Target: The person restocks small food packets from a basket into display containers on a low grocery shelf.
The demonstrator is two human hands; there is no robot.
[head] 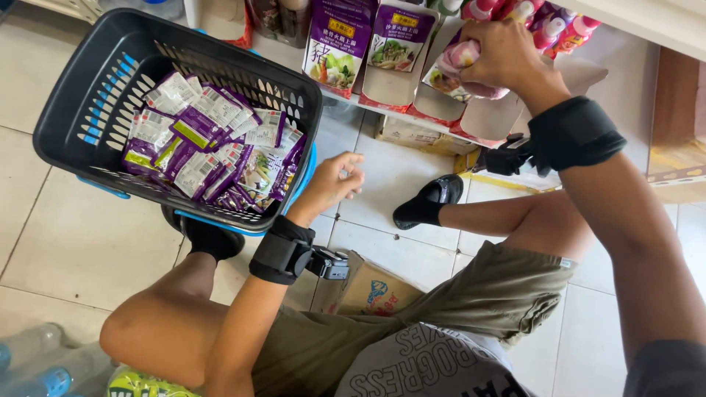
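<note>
a: purple sachets point(213, 147) lie heaped in the dark shopping basket point(70, 110) that sits on the floor by the left knee; more stand up on the shelf in cardboard display trays point(401, 84).

b: and the hands?

a: right hand point(496, 55) is up at the shelf, fingers closed round a pink-and-white packet point(460, 62) at the mouth of a tray. left hand point(334, 180) hangs loosely open just beside the basket's rim, holding nothing.

b: how would you handle that packet well?

a: i'd judge it best to keep the grip on its top edge, slide it in upright and face-out, and steady the flimsy tray flap so it doesn't fold.

b: counts?

a: one basket, two hands, each with a black wrist strap point(283, 250). two purple packets show clearly standing on the shelf. in the basket, a dozen or more sachets, overlapping too much for an exact count. one flattened carton point(371, 287) on the tiles.
</note>
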